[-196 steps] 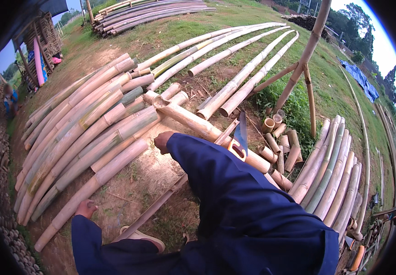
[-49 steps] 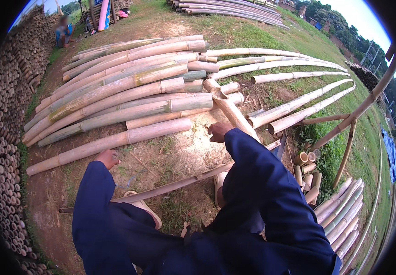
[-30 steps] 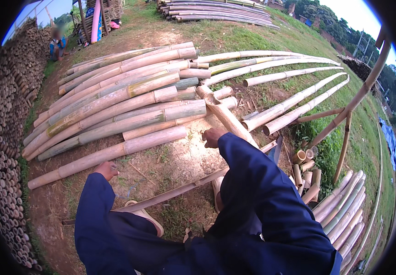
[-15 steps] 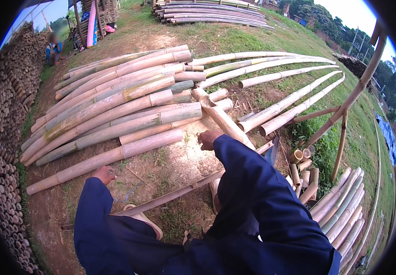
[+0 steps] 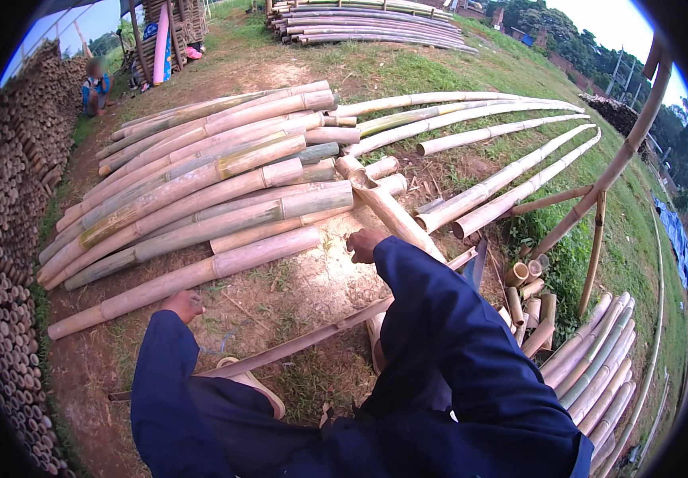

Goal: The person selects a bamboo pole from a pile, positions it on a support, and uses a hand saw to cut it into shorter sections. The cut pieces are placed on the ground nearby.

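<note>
Cut poles [image 5: 192,187], a stacked wall of short pieces [image 5: 21,151] and open grass [image 5: 404,68] show an outdoor bamboo yard

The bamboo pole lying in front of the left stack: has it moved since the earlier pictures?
No, not visibly. The front pole keeps its place against the stacked poles beyond it; only the camera view has shifted.
</note>
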A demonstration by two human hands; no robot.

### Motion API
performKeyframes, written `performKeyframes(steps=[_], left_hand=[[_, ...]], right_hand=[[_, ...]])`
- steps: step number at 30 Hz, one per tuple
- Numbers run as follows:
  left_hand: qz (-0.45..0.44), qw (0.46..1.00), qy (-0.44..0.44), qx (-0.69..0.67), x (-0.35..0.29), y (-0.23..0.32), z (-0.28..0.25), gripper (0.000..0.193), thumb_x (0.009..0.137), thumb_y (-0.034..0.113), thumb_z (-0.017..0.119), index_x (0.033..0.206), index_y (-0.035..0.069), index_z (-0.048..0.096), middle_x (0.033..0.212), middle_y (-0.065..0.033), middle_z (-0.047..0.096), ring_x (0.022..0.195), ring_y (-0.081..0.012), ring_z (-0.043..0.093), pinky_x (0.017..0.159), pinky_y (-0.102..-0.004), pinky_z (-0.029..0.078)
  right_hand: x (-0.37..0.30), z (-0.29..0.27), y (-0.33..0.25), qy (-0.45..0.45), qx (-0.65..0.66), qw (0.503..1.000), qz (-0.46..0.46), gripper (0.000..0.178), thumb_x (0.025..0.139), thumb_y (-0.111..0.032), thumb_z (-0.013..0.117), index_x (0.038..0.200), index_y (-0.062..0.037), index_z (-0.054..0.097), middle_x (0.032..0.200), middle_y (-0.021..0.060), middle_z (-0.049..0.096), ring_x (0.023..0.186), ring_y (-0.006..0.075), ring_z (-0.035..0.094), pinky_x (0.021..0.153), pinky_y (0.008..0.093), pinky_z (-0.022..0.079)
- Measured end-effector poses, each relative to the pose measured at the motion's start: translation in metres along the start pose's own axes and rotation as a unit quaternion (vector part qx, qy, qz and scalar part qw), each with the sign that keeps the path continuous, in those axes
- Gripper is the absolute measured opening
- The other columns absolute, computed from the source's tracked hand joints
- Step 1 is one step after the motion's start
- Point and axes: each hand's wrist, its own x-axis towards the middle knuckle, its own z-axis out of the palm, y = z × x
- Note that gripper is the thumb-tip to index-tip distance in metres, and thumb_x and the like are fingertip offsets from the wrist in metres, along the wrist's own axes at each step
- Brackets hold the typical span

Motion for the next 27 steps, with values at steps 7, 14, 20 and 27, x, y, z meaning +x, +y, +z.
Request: performKeyframes(steps=[7,14,20,27], left_hand=[[-0.004,1.000,-0.005,-0.001,-0.002,-0.001,-0.001,0.052,0.081,0.037,0.081,0.123,0.007,0.072,0.121,-0.0236,0.071,0.116,-0.0381,0.067,0.103,-0.0439,0.051],[-0.007,1.000,-0.007,0.002,-0.009,0.014,-0.007,0.051,0.082,0.037,0.081,0.123,0.007,0.072,0.120,-0.0234,0.071,0.117,-0.0378,0.066,0.103,-0.0445,0.050],[-0.010,1.000,-0.003,-0.006,-0.012,0.014,-0.007,0.051,0.082,0.037,0.081,0.122,0.007,0.073,0.121,-0.0235,0.071,0.119,-0.0380,0.065,0.104,-0.0441,0.050],[-0.001,1.000,-0.006,-0.007,-0.004,0.004,-0.002,0.053,0.082,0.038,0.081,0.123,0.006,0.073,0.122,-0.0241,0.071,0.119,-0.0385,0.065,0.104,-0.0441,0.050]], right_hand=[[-0.001,-0.003,0.000,-0.022,-0.012,1.000,-0.011,0.024,0.081,-0.024,0.076,0.100,-0.0095,0.076,0.104,0.0121,0.075,0.104,0.0330,0.071,0.088,0.0450,0.058],[-0.007,-0.019,-0.009,-0.075,-0.011,0.997,0.016,0.046,0.084,-0.031,0.080,0.126,-0.0142,0.071,0.118,0.0171,0.073,0.115,0.0357,0.067,0.099,0.0448,0.052],[-0.007,-0.019,-0.009,-0.078,-0.012,0.997,0.014,0.046,0.084,-0.031,0.080,0.126,-0.0133,0.071,0.115,0.0171,0.074,0.113,0.0361,0.068,0.098,0.0453,0.053],[-0.012,-0.027,-0.019,-0.086,-0.020,0.996,0.018,0.046,0.086,-0.032,0.079,0.127,-0.0132,0.071,0.118,0.0158,0.073,0.115,0.0347,0.067,0.098,0.0445,0.053]])
